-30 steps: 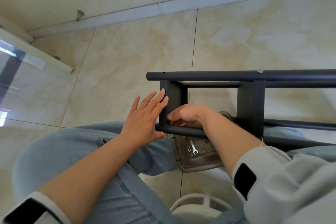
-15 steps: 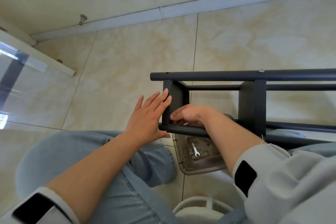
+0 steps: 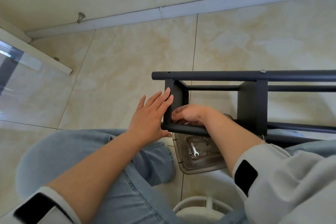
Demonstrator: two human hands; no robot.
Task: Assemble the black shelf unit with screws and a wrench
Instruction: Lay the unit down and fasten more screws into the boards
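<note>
**Shelf unit braced at left end panel**

The black shelf unit (image 3: 252, 107) lies on its side across the lap. Left hand (image 3: 151, 114), fingers straight, presses flat against the end panel (image 3: 168, 103). Right hand (image 3: 189, 113) curls inside; its hold cannot be told. Wrench (image 3: 194, 151) lies in the near clear tray (image 3: 201, 168).

The floor (image 3: 127, 63) was glossy beige marbled tile with thin dark grout lines, meeting a white baseboard (image 3: 200, 8) at the wall. A clear plastic tray (image 3: 183, 162) sat on it, holding a small silver wrench (image 3: 194, 151) beside a few nuts (image 3: 190, 152). A white ringed stool (image 3: 196, 205) stood nearby.
</note>
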